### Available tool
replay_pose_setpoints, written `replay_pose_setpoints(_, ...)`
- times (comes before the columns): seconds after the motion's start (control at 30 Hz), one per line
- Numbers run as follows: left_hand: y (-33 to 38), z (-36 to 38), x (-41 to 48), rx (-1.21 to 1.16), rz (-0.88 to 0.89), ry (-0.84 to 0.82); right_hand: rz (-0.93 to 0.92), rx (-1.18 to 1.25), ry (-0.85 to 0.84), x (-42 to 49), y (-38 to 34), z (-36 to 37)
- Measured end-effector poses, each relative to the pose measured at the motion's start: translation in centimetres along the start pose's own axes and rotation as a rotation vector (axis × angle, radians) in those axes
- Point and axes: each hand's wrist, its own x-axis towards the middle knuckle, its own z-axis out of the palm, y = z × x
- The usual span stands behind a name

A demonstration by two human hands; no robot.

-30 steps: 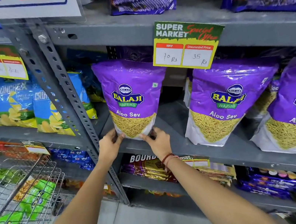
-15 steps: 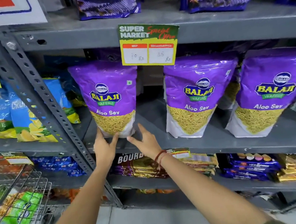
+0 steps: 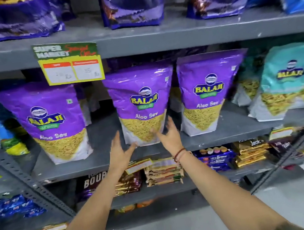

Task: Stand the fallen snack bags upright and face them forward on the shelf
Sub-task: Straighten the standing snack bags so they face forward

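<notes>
Both hands, left [image 3: 120, 154] and right [image 3: 170, 137], now from first bag [image 3: 52, 120] to middle bag [image 3: 142, 106], fingers spread, empty.

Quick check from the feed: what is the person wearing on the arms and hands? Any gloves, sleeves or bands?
No gloves: both the left hand and the right hand are bare, and no rings are discernible in the blurred frame. The forearms are uncovered as far as the frame shows, with no sleeve clearly visible. The only item worn is a thin red and dark thread bracelet looped around the right wrist.
</notes>
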Motion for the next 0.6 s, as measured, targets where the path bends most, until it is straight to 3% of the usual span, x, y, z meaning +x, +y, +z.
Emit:
replay_pose_setpoints(0.1, 0.6, 0.5, 0.6, -0.096, 0.007, -0.043, -0.031, 0.052, -0.135, 0.4, -0.2, 0.0)
replay_pose_setpoints(0.3, 0.3, 0.2, 0.3, -0.059, 0.009, -0.082, -0.061, 0.072, -0.181, 0.4, 0.0, 0.0)
replay_pose_setpoints(0.37, 0.7, 0.3, -0.4, 0.008, 0.032, 0.017, -0.022, 0.077, -0.186, 0.2, 0.1, -0.3)
replay_pose_setpoints(0.47, 1.5, 2.2, -2.7, 0.067, 0.089, 0.246, 0.040, 0.108, -0.021, -0.3, 0.9, -2.1)
replay_pose_setpoints(0.53, 2.1, 4.2, -4.4, 0.101, 0.156, 0.236, 0.006, 0.101, 0.157, -0.9, 1.8, -4.1)
replay_pose_setpoints(0.6, 3.2, 6.4, -5.1, 0.156, 0.244, 0.126, -0.013, 0.077, 0.321, -1.4, 2.6, -6.6)
